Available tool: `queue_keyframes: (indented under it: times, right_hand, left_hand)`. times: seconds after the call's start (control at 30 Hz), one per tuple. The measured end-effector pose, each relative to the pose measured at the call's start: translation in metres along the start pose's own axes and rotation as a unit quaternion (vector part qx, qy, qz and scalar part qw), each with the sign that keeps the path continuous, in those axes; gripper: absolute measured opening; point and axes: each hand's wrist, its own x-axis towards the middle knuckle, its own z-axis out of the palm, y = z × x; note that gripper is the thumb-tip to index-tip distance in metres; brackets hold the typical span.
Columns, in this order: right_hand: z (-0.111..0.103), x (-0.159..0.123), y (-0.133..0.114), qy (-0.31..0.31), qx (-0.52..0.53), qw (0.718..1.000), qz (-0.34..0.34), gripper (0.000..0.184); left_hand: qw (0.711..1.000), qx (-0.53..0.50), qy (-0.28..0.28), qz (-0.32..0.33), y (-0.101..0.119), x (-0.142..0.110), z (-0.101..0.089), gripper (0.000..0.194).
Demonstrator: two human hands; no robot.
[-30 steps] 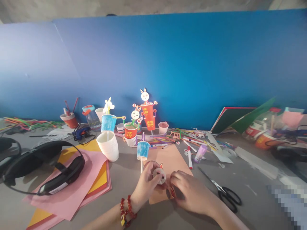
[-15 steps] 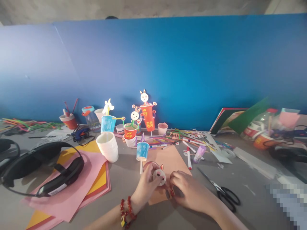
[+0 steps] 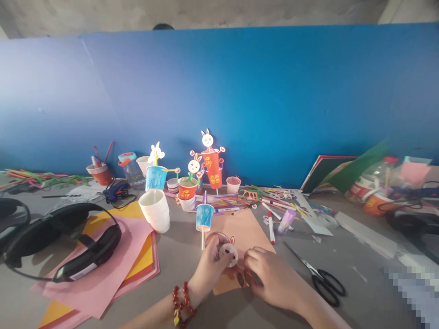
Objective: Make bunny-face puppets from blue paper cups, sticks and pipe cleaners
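My left hand (image 3: pixel 213 261) pinches a round white paper rabbit face (image 3: pixel 228 255) between thumb and fingers. One pointed ear with an orange-red edge stands on its upper rim. Close to its right, my right hand (image 3: pixel 265 274) has its fingers curled together low over the orange paper (image 3: pixel 247 228). A small dark reddish piece shows at these fingertips, too hidden to make out. Just beyond my left hand is a blue-coloured paper cup (image 3: pixel 205 217) on a white stick.
Scissors (image 3: pixel 320 278) lie right of my right hand. A glue stick (image 3: pixel 287 221) and a red marker (image 3: pixel 271 228) are farther back. Stacked white cups (image 3: pixel 155 212), pink paper (image 3: pixel 103 256) and a black headset (image 3: pixel 92 249) occupy the left. Rabbit-topped red cups (image 3: pixel 211 164) stand behind.
My right hand has shifted very slightly, and the reddish piece at its fingertips is less visible. My left hand keeps its hold on the rabbit face. The view has moved a little.
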Motion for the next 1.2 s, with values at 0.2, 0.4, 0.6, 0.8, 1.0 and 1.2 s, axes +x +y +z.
queue_keyframes:
  times: [0.2, 0.4, 0.6, 0.8, 1.0, 1.2]
  right_hand:
    - [-0.002, 0.0, -0.001, 0.004, -0.005, 1.0, 0.001, 0.014]
    - [0.004, 0.003, -0.001, 0.005, -0.014, 1.0, 0.014, 0.015]
    - [0.009, 0.005, 0.001, 0.007, -0.027, 0.999, 0.027, 0.011]
    - [0.006, 0.006, 0.002, 0.005, 0.004, 1.0, 0.0, 0.016]
    - [-0.001, 0.004, 0.003, 0.022, 0.083, 0.996, -0.009, 0.018]
    - [-0.007, 0.003, 0.015, 0.117, 0.241, 0.963, 0.04, 0.017]
  left_hand:
    - [1.0, 0.025, 0.001, -0.006, 0.001, 0.0, 0.0, 0.019]
    - [0.998, 0.059, 0.011, 0.021, 0.002, 0.0, -0.001, 0.016]
    - [0.999, 0.042, 0.017, 0.029, -0.002, 0.0, -0.001, 0.016]
    - [0.998, 0.043, 0.022, 0.031, -0.001, -0.001, -0.001, 0.018]
    - [1.0, 0.021, -0.002, -0.006, 0.0, -0.002, 0.001, 0.02]
    - [0.999, -0.027, -0.01, -0.019, -0.006, 0.0, 0.0, 0.028]
